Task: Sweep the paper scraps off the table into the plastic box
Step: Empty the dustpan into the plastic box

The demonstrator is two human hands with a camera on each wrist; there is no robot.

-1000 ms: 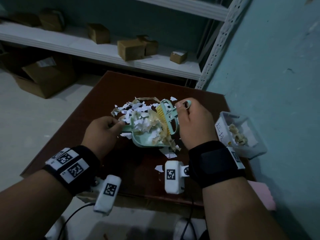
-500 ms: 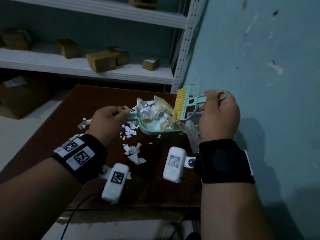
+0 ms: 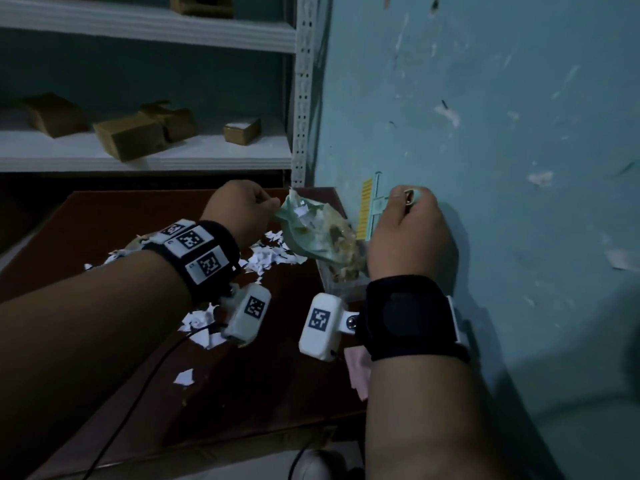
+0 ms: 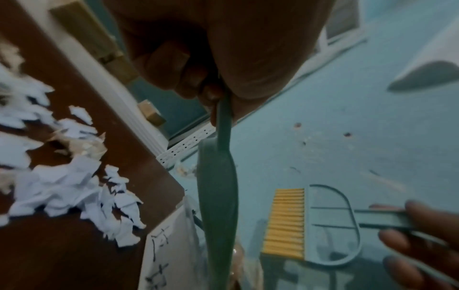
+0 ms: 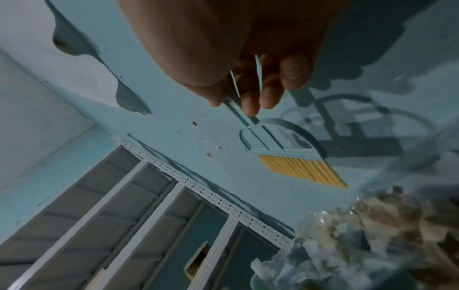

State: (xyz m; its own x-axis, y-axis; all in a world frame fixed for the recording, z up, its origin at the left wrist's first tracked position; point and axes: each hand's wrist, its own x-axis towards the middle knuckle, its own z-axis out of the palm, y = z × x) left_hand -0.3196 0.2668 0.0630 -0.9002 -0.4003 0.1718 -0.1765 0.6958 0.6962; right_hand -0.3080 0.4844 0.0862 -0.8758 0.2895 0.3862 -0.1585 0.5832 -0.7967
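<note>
Torn white paper scraps litter the dark red-brown table. At its right edge, left hand fingers pinch the loaded mint-green plastic dustpan, tilted over the clear plastic box. Right hand grips the mint, yellow-bristled brush. Risk: tipping too fast w/ pan off-centre spills scraps.

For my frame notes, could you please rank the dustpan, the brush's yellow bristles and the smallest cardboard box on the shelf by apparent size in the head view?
1. dustpan, nearest the camera.
2. and 3. Unsure: yellow bristles and cardboard box look alike; the box sits farther off.
</note>
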